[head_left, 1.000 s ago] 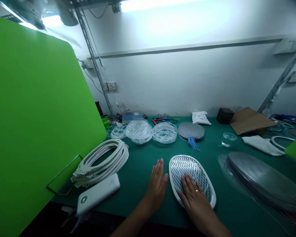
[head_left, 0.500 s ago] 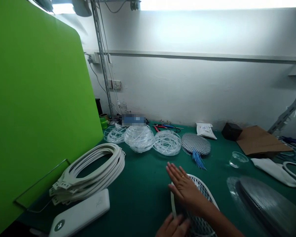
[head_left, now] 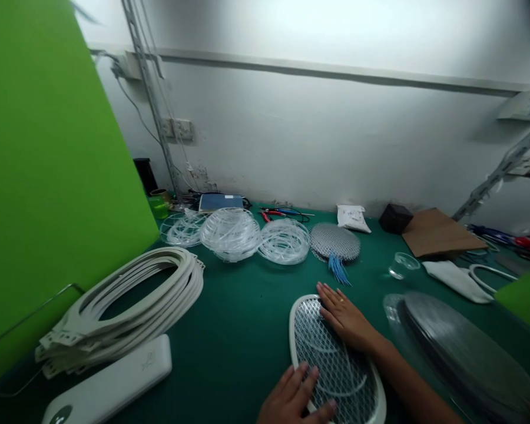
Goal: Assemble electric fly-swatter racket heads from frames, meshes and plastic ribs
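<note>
An oval white frame with silver wire mesh point(head_left: 311, 327), resembling the head of an electric fly swatter, lies on the green table. Thin pale curved strips cross the mesh. My right hand point(head_left: 347, 321) rests flat along the frame's upper right side, fingers stretched out. On the lower left rim lies my left hand point(head_left: 294, 397), its fingers spread over the rim and mesh. Neither hand is closed around anything. Farther back are a stack of round mesh pieces point(head_left: 334, 238) and a bunch of blue strips point(head_left: 338, 270).
Left of the frame are stacked white oval frames point(head_left: 172, 288) and a white handle-like casing point(head_left: 115, 377). Coils of clear strip point(head_left: 230, 232) line the back. At right sit a stack of oval mesh sheets point(head_left: 459, 347), a clear cup point(head_left: 403, 265) and brown cardboard point(head_left: 439, 232).
My right hand has shifted to the frame's right side, uncovering more mesh. My left hand now lies spread on the rim. The camera view has tilted down and turned right.
</note>
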Motion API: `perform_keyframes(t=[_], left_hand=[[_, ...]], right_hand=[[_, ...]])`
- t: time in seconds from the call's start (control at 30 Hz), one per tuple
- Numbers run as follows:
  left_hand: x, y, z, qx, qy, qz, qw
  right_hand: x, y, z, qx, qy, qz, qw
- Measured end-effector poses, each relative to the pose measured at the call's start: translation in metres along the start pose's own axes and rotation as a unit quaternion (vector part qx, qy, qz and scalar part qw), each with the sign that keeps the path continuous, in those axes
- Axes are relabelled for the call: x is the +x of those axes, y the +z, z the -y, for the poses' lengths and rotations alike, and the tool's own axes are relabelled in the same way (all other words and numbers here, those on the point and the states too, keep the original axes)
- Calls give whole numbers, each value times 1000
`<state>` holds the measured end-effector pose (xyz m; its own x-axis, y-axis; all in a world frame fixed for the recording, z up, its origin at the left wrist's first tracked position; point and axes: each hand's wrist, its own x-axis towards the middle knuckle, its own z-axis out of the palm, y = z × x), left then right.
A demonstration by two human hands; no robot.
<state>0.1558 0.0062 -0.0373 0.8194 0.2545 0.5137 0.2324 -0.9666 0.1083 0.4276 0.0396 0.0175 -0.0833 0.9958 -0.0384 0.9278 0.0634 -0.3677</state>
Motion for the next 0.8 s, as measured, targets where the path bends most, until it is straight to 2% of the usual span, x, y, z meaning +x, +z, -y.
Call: perform_keyframes(t=[0.1, 0.2, 0.4, 0.47, 0.6, 0.8], left_hand=[[7, -12, 0, 58, 28, 14, 998], [10, -13, -3, 73, 36, 23, 996], [11, -22, -9, 31, 7, 80, 996], [13, -28, -13, -3, -27, 109, 994], [16, -37, -20, -85, -77, 141, 983], [16, -44, -20, -227, -144, 137, 953]], right_hand=[[-17, 7, -7, -2, 28, -17, 999], [-40, 19, -4, -35, 94, -57, 993], [-91, 52, 29, -68, 209, -102, 970], [-103, 55, 44, -80, 234, -74, 966], [-114, 55, 71, -98, 243, -96, 960], [-117, 64, 112, -60, 227, -81, 969]])
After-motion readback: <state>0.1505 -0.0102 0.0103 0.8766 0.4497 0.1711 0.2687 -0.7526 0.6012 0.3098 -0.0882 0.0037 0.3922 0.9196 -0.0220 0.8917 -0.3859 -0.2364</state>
